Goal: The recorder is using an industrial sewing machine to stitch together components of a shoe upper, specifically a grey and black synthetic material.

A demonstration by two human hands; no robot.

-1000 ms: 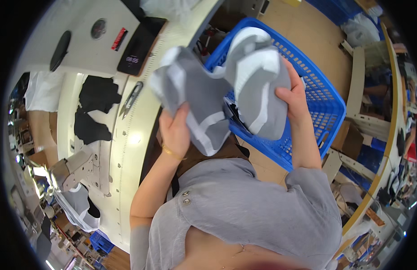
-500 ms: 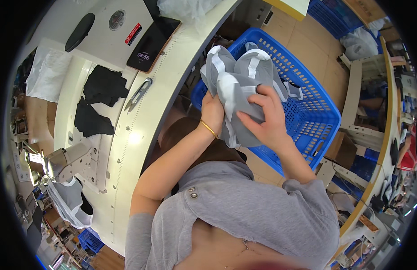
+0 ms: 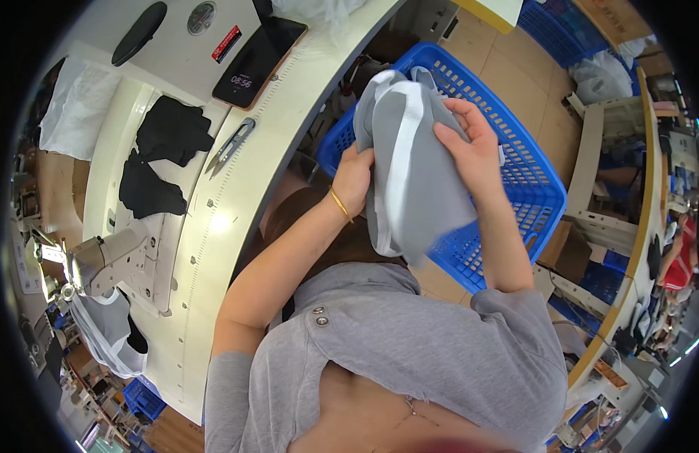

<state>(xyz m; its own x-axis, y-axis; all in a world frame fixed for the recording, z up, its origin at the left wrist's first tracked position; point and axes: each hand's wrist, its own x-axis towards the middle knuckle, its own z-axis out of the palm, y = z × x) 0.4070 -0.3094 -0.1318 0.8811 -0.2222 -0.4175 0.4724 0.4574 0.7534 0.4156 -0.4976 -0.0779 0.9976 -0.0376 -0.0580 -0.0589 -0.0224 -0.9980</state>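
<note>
Between my hands hangs a grey garment (image 3: pixel 429 170) with a broad white band running down it, folded and bunched at its top. My left hand (image 3: pixel 353 180) is closed on its left edge, fingers partly hidden by the cloth. With thumb and fingers, my right hand (image 3: pixel 472 140) pinches the upper right edge. Below and behind the cloth stands a blue plastic basket (image 3: pixel 542 177), tilted in view, its inside largely hidden by the garment and my right arm. The lower edge of the cloth is blurred.
On the white sewing table (image 3: pixel 214 279) at left lie thread snips (image 3: pixel 232 147), a phone (image 3: pixel 260 64) and black fabric pieces (image 3: pixel 172 132). A sewing machine head (image 3: pixel 100 260) has a grey and white garment (image 3: pixel 108 332) by it. Another workbench (image 3: pixel 629 249) runs along the right.
The garment has been opened out and turned, so its grey face and white band now hang long. My right hand has moved up and right, from the cloth's middle to its edge.
</note>
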